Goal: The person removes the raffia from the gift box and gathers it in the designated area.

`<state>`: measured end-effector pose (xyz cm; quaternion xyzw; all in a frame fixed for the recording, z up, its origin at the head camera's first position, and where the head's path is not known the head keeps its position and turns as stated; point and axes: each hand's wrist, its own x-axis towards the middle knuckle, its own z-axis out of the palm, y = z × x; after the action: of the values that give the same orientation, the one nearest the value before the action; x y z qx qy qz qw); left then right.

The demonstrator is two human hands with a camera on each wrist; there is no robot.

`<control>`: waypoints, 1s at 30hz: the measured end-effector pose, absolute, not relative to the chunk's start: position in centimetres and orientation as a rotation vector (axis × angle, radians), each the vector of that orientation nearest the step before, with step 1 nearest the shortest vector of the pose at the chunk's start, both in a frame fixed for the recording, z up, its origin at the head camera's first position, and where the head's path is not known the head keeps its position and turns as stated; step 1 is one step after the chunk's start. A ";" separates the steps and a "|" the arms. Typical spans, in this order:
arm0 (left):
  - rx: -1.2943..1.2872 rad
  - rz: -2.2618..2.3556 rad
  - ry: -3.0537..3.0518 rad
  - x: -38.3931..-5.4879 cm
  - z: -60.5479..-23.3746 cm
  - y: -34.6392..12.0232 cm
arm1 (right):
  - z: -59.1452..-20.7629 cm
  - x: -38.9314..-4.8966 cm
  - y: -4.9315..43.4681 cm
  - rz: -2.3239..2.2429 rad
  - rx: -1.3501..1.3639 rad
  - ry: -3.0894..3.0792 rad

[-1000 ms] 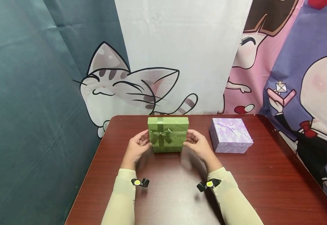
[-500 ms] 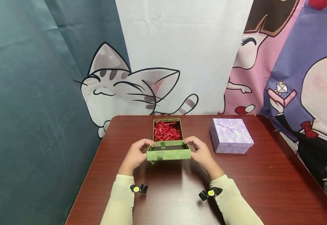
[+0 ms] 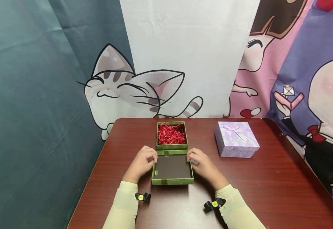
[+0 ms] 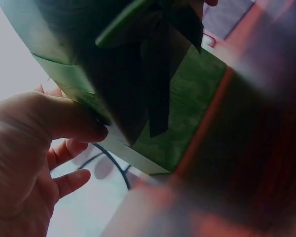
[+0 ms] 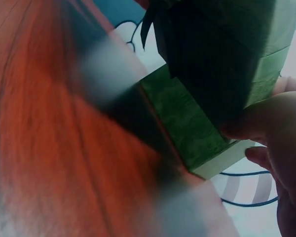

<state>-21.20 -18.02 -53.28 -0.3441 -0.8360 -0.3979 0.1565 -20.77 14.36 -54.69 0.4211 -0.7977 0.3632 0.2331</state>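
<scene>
A green gift box lid (image 3: 173, 182) is turned over in front of the box, its dark inside facing up. My left hand (image 3: 141, 162) grips its left side near the far corner, and my right hand (image 3: 203, 165) grips the right side. In the left wrist view the thumb (image 4: 79, 123) presses against the lid, whose ribbon bow (image 4: 158, 89) hangs below. The right wrist view shows the right thumb (image 5: 251, 121) on the lid's other side. Just beyond the lid stands the green box base (image 3: 172, 147), filled with red shredded paper (image 3: 170, 134).
A lilac gift box (image 3: 238, 149) with a ribbon bow stands closed at the back right of the brown table (image 3: 106, 190). Behind the table's far edge hangs a printed cloth backdrop (image 3: 166, 38) with cartoon figures.
The lid came off the box base, was drawn toward me and tipped over so its inside faces up. Both hands moved back with it, and the red shredded paper came into sight.
</scene>
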 end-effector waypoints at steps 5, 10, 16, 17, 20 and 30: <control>-0.960 -1.082 -2.477 -21.4 -54.6 -17.5 | -56.3 -21.3 14.7 0.924 1.211 -2.223; -0.946 -0.983 -2.561 -21.4 -55.5 -17.2 | -56.8 -21.3 14.8 0.927 1.248 -2.223; -0.944 -0.906 -2.618 -21.2 -55.8 -17.3 | -57.4 -21.3 14.8 0.945 1.260 -2.229; -0.942 -0.903 -2.624 -21.2 -55.8 -17.3 | -57.4 -21.3 14.8 0.953 1.257 -2.231; -0.932 -0.938 -2.626 -21.2 -55.8 -17.3 | -57.5 -21.2 14.9 0.991 1.245 -2.238; -0.646 -1.413 -2.254 -21.6 -55.8 -17.3 | -56.3 -22.0 16.0 1.306 0.905 -2.169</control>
<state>-21.64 -17.28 -55.80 -0.2313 -0.8066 -0.5057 0.2005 -22.05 15.95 -56.31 0.3281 -0.7860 0.4735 0.2246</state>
